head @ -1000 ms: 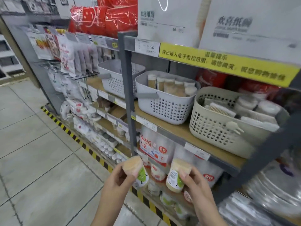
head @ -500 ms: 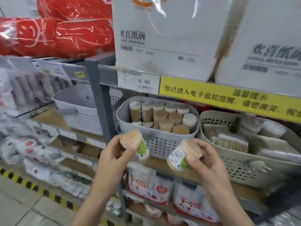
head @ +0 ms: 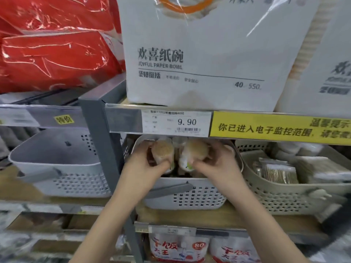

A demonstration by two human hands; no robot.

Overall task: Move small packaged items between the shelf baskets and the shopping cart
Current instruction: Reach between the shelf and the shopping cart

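With a toothpick jar (head: 163, 151) clamped in your left hand (head: 141, 168) and another (head: 194, 153) in your right hand (head: 218, 165), both over the crowded grey basket (head: 190, 196), releasing early could topple jars already inside

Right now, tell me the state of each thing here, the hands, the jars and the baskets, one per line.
Left hand: grip shut on left jar, over the middle basket.
Right hand: grip shut on right jar, over the same basket.
Middle basket: on the shelf, partly filled with jars.
Left basket: on the shelf, looks empty.
Right basket: on the shelf, holds flat packets.
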